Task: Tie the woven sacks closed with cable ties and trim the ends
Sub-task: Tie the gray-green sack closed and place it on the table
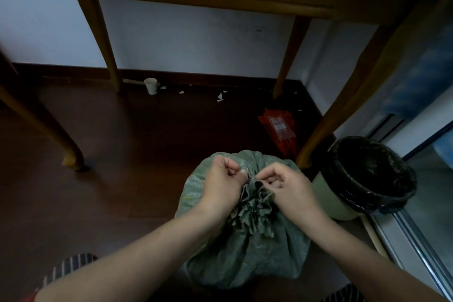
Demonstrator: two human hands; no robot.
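A green woven sack stands on the dark floor between my forearms. Its mouth is gathered into a ruffled bunch at the top. My left hand is closed at the left side of the gathered neck, thumb and fingers pinched together. My right hand is closed at the right side of the neck, fingertips pinching at the same spot. A small dark bit, possibly a cable tie, shows between the two hands; most of it is hidden by my fingers.
A bin with a black liner stands right of the sack. A red packet lies on the floor behind. Wooden table legs rise around. A white paper cup and paper scraps lie by the wall.
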